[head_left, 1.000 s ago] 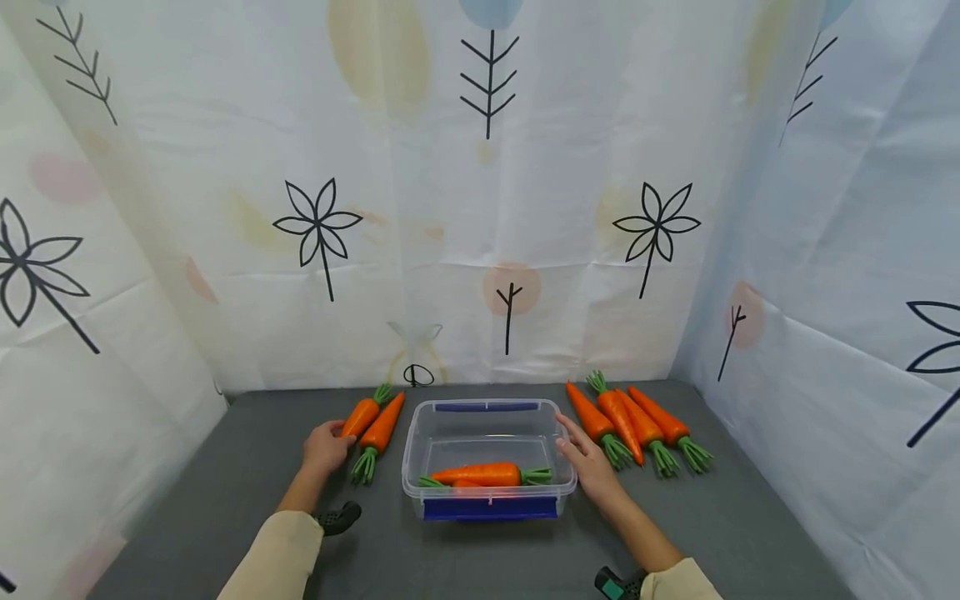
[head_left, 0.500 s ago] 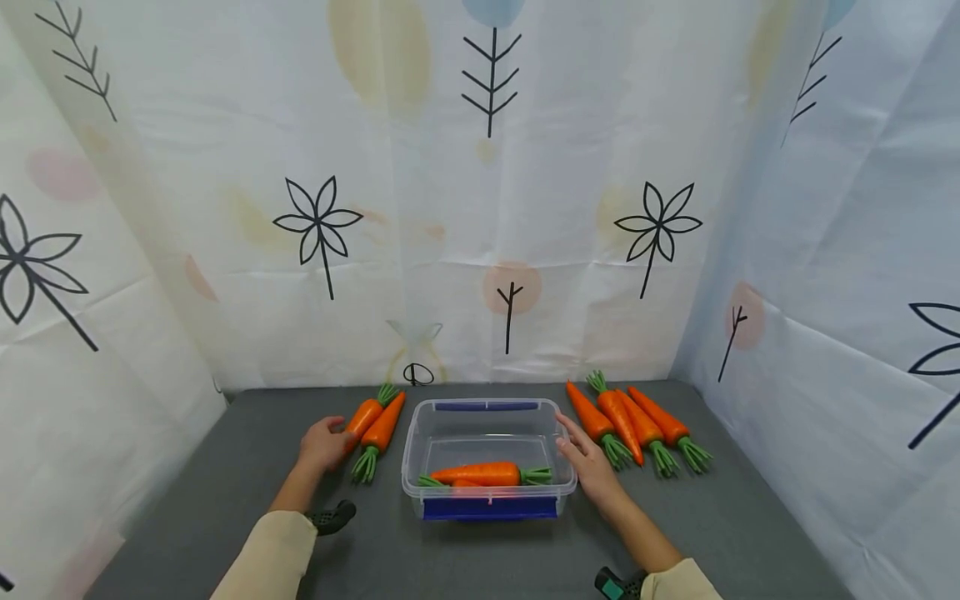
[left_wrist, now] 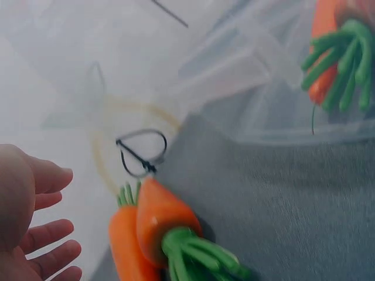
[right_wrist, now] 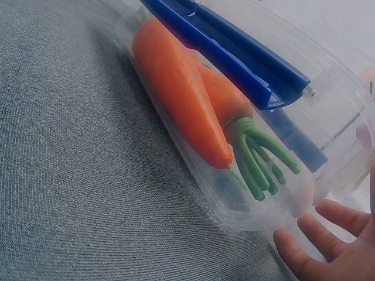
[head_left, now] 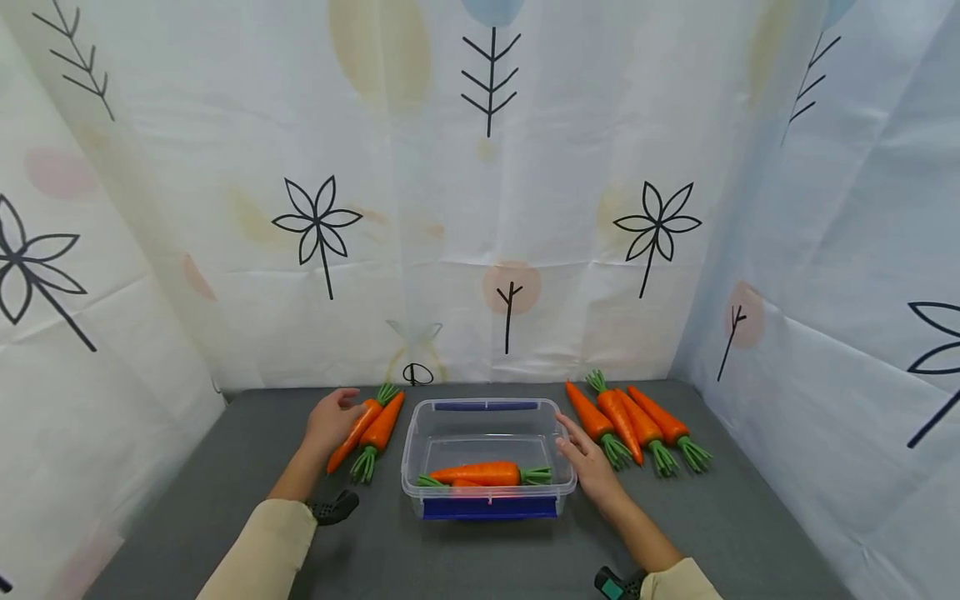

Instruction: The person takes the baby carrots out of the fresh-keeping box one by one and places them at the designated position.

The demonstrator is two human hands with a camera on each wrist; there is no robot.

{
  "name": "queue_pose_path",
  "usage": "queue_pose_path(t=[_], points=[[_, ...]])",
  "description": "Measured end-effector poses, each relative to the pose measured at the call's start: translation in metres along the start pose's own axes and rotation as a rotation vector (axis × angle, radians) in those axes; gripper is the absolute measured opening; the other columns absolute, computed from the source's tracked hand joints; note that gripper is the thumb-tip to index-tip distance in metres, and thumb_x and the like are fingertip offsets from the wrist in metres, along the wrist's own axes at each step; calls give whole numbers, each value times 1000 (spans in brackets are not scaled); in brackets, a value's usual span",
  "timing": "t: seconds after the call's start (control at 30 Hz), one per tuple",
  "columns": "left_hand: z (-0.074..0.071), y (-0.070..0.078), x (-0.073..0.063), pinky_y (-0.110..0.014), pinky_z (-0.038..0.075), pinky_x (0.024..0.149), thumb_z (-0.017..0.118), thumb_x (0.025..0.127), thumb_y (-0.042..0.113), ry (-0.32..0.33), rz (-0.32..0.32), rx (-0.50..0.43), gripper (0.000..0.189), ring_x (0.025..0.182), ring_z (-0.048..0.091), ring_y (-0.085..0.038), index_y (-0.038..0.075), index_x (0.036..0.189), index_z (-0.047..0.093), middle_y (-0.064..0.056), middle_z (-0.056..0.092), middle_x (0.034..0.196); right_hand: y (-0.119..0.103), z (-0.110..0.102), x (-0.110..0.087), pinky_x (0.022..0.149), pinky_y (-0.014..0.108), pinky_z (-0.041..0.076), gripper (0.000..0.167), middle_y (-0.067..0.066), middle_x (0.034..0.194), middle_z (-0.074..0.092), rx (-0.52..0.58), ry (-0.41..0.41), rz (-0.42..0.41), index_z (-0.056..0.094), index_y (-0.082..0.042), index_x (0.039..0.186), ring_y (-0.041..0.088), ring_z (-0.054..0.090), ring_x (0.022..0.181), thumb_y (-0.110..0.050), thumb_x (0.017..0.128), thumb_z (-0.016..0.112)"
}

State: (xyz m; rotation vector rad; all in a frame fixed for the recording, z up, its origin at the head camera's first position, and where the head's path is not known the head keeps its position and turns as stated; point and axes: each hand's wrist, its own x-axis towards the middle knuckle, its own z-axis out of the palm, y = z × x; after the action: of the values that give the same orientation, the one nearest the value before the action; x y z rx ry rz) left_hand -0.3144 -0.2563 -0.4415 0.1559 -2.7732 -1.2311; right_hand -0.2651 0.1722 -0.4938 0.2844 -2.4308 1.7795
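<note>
My left hand (head_left: 332,421) is over the left side of an orange carrot (head_left: 345,446) with a green top, at the left of the table. In the left wrist view its fingers are loosely spread, with a gap between them and the carrots. Against that carrot lies a second carrot (head_left: 384,423), its green top towards me. My right hand (head_left: 594,477) rests with extended fingers at the right wall of a clear plastic box (head_left: 420,433) with blue latches. Inside the box, near its front wall, are two carrots (right_wrist: 181,88), lying across each other.
Several carrots (head_left: 633,421) lie side by side right of the box. A grey cloth (head_left: 480,558) covers the table. White patterned curtains (head_left: 420,208) stand behind and at both sides.
My left hand has come off the left carrot's lower part and moved forward, leaving its tip in sight. My right hand and the box have stayed in place.
</note>
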Motion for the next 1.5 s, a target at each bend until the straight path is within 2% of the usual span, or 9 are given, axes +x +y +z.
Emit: queue_pose_path(t=[0.17, 0.47, 0.63, 0.87, 0.97, 1.07, 1.17, 1.33, 1.5], points=[[-1, 20, -4, -58, 41, 94, 59, 98, 27, -53, 74, 15, 49, 119, 48, -43, 2, 138, 49, -26, 50, 134, 3, 0, 0, 96, 58, 40, 48, 22, 128, 56, 8, 10, -5, 46, -14, 146, 33, 59, 106, -27, 100, 54], [4, 53, -10, -56, 40, 96, 60, 98, 28, -218, 210, -56, 44, 122, 47, -41, 7, 136, 53, -25, 49, 136, 6, 2, 0, 96, 58, 41, 48, 23, 130, 55, 13, 4, -12, 46, -15, 146, 34, 59, 107, -27, 100, 54], [11, 70, -16, -56, 39, 97, 60, 98, 28, -295, 286, -100, 44, 123, 46, -41, 5, 135, 54, -22, 51, 135, 6, 1, 1, 97, 58, 40, 48, 22, 130, 55, 17, 7, -15, 46, -15, 146, 33, 59, 106, -26, 101, 53], [29, 84, -14, -51, 45, 93, 60, 98, 28, -386, 329, -117, 41, 120, 50, -37, 8, 133, 56, -18, 54, 132, -35, -2, -13, 98, 60, 38, 48, 26, 124, 55, 17, -19, 38, 42, -7, 147, 42, 57, 109, -17, 102, 51], [34, 91, -15, -50, 46, 92, 59, 98, 32, -439, 368, -87, 43, 117, 52, -36, 7, 133, 56, -18, 55, 131, -35, -2, -13, 98, 60, 37, 48, 25, 123, 55, 19, -19, 36, 42, -7, 147, 44, 57, 110, -17, 102, 51], [39, 100, -17, -49, 47, 91, 58, 97, 39, -480, 368, -55, 47, 117, 53, -34, 9, 134, 56, -14, 55, 131, -36, -2, -14, 99, 61, 37, 48, 27, 126, 54, 24, -21, 29, 42, -6, 147, 45, 56, 110, -17, 102, 51], [44, 107, -18, -49, 49, 88, 57, 97, 43, -537, 355, -70, 51, 117, 53, -31, 8, 135, 55, -13, 55, 132, -37, -3, -14, 98, 60, 38, 48, 27, 126, 54, 27, -20, 30, 42, -6, 147, 45, 56, 110, -17, 102, 51], [56, 113, -19, -50, 49, 86, 56, 97, 45, -676, 320, -108, 52, 118, 52, -30, 11, 136, 55, -10, 54, 134, -39, -3, -14, 97, 57, 41, 47, 27, 123, 56, 19, -12, 39, 42, -6, 147, 45, 55, 110, -16, 102, 50], [73, 113, -19, -53, 47, 90, 57, 95, 48, -787, 240, -97, 52, 120, 50, -37, 17, 136, 55, -10, 54, 134, -32, -2, -11, 97, 59, 40, 48, 30, 125, 54, 35, -20, 25, 41, -5, 147, 47, 54, 111, -16, 102, 50]])
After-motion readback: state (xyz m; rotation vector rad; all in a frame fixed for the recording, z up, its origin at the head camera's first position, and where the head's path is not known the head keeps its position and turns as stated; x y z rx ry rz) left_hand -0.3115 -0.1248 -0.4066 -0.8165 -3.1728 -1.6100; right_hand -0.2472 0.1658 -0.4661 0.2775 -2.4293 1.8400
